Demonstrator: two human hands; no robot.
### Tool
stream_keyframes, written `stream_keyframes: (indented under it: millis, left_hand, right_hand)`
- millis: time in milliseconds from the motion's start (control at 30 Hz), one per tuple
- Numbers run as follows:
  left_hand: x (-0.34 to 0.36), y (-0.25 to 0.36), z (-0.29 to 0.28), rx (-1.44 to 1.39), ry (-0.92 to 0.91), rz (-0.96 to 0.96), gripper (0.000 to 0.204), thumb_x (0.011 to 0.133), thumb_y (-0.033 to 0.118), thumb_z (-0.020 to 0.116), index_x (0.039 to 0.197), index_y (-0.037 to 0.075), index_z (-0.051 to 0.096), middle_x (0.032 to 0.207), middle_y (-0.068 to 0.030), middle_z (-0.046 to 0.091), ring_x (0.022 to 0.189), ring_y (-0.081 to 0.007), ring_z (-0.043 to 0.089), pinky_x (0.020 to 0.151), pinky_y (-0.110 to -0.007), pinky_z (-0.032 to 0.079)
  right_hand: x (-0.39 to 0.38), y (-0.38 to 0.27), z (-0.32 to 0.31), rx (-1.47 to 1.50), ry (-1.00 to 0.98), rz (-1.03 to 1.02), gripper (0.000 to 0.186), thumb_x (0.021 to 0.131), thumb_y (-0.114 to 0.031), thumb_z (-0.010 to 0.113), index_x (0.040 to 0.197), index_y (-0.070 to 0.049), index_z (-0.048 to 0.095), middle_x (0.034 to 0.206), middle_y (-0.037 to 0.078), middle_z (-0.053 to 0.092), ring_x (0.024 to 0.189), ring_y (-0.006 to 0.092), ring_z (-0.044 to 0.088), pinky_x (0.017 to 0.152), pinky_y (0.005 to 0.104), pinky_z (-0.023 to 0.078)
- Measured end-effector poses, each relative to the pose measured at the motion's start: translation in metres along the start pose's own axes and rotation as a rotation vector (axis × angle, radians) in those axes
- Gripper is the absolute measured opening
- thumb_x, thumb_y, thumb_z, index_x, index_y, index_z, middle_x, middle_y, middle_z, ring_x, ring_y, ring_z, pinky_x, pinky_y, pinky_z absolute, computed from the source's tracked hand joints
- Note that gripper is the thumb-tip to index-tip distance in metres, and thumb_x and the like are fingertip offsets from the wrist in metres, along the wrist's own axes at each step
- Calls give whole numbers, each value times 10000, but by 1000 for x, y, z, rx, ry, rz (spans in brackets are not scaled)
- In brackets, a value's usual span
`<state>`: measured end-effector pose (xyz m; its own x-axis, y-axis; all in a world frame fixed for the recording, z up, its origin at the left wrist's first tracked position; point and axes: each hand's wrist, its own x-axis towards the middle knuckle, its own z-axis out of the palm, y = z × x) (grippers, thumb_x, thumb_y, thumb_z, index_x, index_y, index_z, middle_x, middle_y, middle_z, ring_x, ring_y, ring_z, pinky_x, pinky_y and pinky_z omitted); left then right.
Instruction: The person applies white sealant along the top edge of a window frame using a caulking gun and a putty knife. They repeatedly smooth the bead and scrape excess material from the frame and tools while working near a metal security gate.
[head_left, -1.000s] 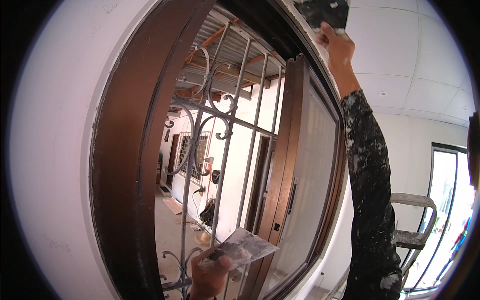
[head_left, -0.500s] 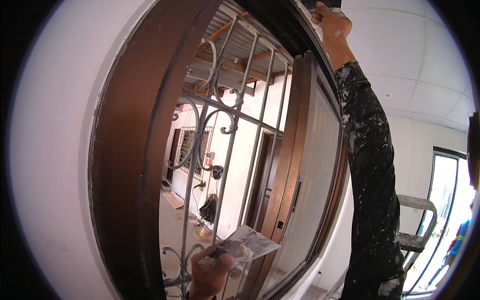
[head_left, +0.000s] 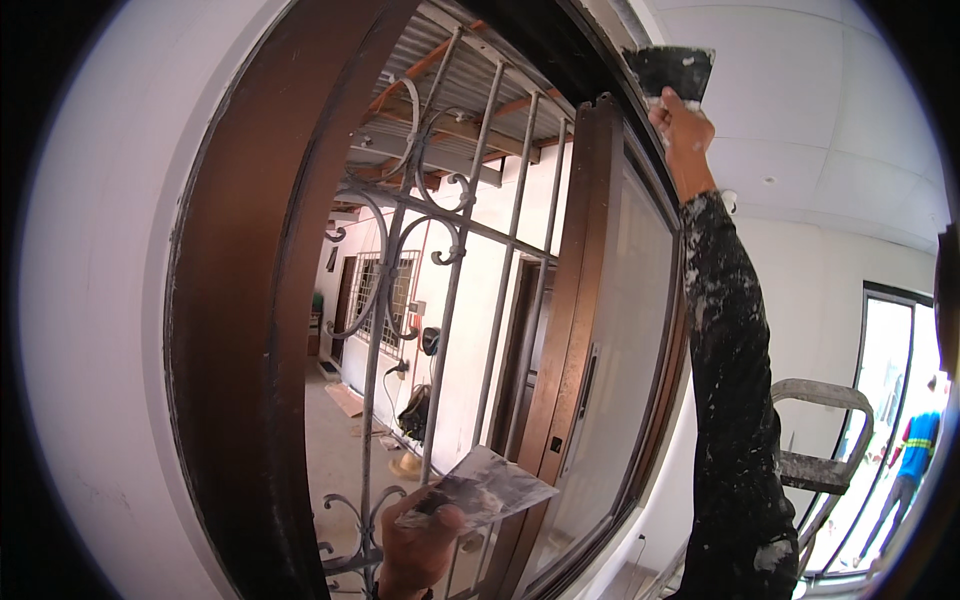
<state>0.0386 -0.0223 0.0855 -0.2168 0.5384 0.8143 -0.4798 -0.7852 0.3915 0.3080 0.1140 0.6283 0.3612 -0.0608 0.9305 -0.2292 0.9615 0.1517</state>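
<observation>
My right hand is raised high at the upper right, its fingers closed on a wide putty knife with a dark blade. The blade is beside the top edge of the dark window frame; whether it touches the wall there I cannot tell. Low in the middle, my left hand grips a second, flat scraper plate, tilted and smeared with whitish filler. This plate is in front of the grey scrolled window grille. White filler spots cover my dark right sleeve.
A brown sliding window panel stands in the right part of the frame. A spattered metal stepladder is at the right. Beyond, a person in a blue vest stands outside a glass door. White wall borders the frame at left.
My right hand and its putty knife have come down from the top edge, showing more of the blade. My left hand stays nearly in place. The person outside shows more fully.
</observation>
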Motion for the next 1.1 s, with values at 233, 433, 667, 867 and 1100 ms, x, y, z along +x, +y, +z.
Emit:
stream_keyframes:
  millis: [233, 433, 667, 867, 1100]
  left_hand:
    - [10, 6, 18, 61, 56, -108, 400, 975, 132, 625, 1308, -62, 516, 1217, -145, 649, 1087, -258, 661, 973, -451, 538]
    - [9, -6, 37, -263, 332, -396, 386, 989, 131, 597, 1336, -19, 522, 1260, -107, 646, 1124, -239, 647, 991, -409, 516]
    - [-2, -24, 64, -502, 35, -416, 359, 1009, 137, 565, 1340, 0, 532, 1282, -109, 638, 1166, -249, 625, 1025, -437, 493]
    - [-15, -42, 93, -517, 10, -525, 384, 1000, 161, 588, 1347, 6, 530, 1292, -111, 635, 1187, -258, 617, 1042, -460, 484]
    - [-15, -61, 91, -509, -15, -421, 374, 990, 143, 601, 1331, 0, 546, 1298, -104, 635, 1182, -258, 625, 1027, -445, 501]
  right_hand:
    - [-87, -48, -59, -25, -120, 116, 221, 896, -206, 767, 969, -26, 662, 833, 51, 663, 683, 124, 638, 595, 262, 556]
    - [-216, -118, -95, 191, -268, 440, 270, 940, -260, 705, 1059, -30, 628, 956, 95, 684, 757, 151, 662, 607, 258, 550]
    - [-400, -188, -128, 78, -129, 906, 352, 971, -170, 613, 1203, 91, 575, 970, 146, 699, 750, 150, 705, 535, 300, 578]
    - [-431, -206, -169, 107, 42, 1170, 286, 983, -125, 554, 1146, 110, 566, 822, 156, 710, 438, 129, 620, 298, 213, 426]
    - [-408, -211, -235, -179, 78, 917, 291, 968, -218, 627, 1076, 52, 644, 793, 73, 702, 542, 82, 618, 424, 201, 433]
